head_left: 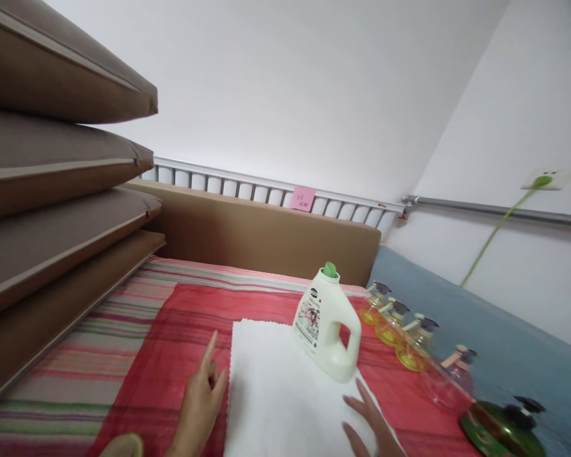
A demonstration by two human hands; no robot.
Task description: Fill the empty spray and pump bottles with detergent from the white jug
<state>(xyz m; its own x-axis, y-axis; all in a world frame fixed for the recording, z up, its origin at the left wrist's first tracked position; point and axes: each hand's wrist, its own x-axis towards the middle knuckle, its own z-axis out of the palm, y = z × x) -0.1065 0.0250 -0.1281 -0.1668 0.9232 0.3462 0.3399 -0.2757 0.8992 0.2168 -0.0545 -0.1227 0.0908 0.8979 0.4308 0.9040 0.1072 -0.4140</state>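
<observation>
A pale green detergent jug (330,330) with a side handle stands on a white cloth (271,381). Its neck is uncapped and shows a green pouring spout (330,270). Left of the cloth, my left hand (200,393) points with its index finger out and the thumb apart; the other fingers are curled, and I see nothing held. Just below the jug's base, my right hand (374,422) spreads its fingers over the cloth's right edge, holding nothing. At the bottom edge, by my left wrist, a pale green rounded object (122,447) is partly cut off.
Several pump bottles (412,346) line the right side, with a dark green pump bottle (502,428) nearest. Stacked brown cushions (61,158) rise at the left. A brown panel (257,231) and a white radiator (247,189) stand behind the red cloth (171,355).
</observation>
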